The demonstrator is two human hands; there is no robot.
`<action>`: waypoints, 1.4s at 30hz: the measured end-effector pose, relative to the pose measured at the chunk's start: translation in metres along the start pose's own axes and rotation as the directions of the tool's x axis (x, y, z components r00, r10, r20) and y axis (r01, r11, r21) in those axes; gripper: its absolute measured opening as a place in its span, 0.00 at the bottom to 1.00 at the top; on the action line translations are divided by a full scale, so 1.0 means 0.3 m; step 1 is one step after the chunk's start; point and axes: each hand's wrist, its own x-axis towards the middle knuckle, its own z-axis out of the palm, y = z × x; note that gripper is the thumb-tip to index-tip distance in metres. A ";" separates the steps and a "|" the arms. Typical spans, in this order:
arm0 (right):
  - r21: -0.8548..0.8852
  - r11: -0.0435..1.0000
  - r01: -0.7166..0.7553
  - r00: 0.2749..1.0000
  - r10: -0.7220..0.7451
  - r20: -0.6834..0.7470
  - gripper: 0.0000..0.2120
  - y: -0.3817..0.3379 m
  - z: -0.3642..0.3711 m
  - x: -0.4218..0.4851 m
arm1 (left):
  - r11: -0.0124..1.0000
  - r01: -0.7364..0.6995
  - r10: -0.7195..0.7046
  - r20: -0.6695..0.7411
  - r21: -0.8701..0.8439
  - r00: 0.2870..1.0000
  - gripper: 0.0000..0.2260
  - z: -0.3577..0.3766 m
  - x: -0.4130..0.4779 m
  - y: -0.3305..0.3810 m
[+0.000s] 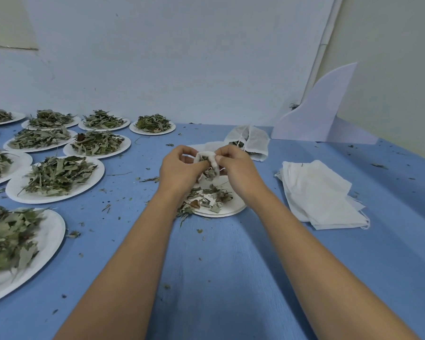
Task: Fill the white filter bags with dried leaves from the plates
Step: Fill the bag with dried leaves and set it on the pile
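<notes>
Left hand and right hand pinch the filter bag between them.

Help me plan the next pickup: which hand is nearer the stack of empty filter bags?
Right. The right hand holds the part-filled bag just left of the stack of empty filter bags; the left hand holds that bag's far side, farther left.

The blue table carries many white paper plates heaped with dried leaves on its left side. In the middle lies a nearly empty plate. At the right lies a pile of empty filter bags, and further back some filled bags and a white board. Leaf crumbs are scattered over the surface.
</notes>
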 end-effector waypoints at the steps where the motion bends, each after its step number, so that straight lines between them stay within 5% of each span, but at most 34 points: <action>1: 0.013 1.000 0.013 0.999 -0.014 0.049 0.11 -0.004 0.005 -0.006 | 0.999 -0.018 0.020 -0.039 0.036 0.999 0.10 0.000 0.001 0.001; 6: 0.139 0.990 0.038 0.964 -0.073 0.257 0.14 -0.029 0.033 -0.041 | 0.978 -0.079 0.124 -0.231 0.193 0.965 0.12 -0.005 0.006 -0.003; 15: -0.004 0.999 0.039 0.979 -0.039 -0.199 0.06 0.019 -0.015 0.009 | 1.000 0.009 -0.010 -0.047 -0.018 0.999 0.09 0.012 0.004 0.008; 19: 0.102 0.995 -0.020 0.982 0.039 -0.183 0.09 0.033 -0.035 0.015 | 0.994 0.056 -0.060 -0.043 -0.094 0.997 0.01 0.017 -0.005 0.012; 23: 0.213 0.977 -0.020 0.993 0.044 -0.107 0.10 0.036 -0.027 0.012 | 0.998 0.018 -0.018 -0.008 -0.056 1.000 0.08 0.035 -0.019 0.011; 30: 0.045 0.999 -0.003 0.960 0.016 -0.281 0.06 0.053 -0.030 0.017 | 0.996 0.001 0.011 -0.130 0.089 0.991 0.03 0.024 -0.008 0.003; 36: 0.085 0.995 0.058 0.980 -0.040 -0.197 0.05 0.048 -0.020 -0.002 | 0.996 0.062 -0.068 -0.086 -0.071 0.994 0.05 0.025 -0.008 0.004; 42: 0.109 0.990 0.091 0.984 -0.073 -0.162 0.13 0.048 -0.043 -0.001 | 0.931 0.164 -0.123 0.142 -0.325 0.982 0.08 0.020 -0.005 0.032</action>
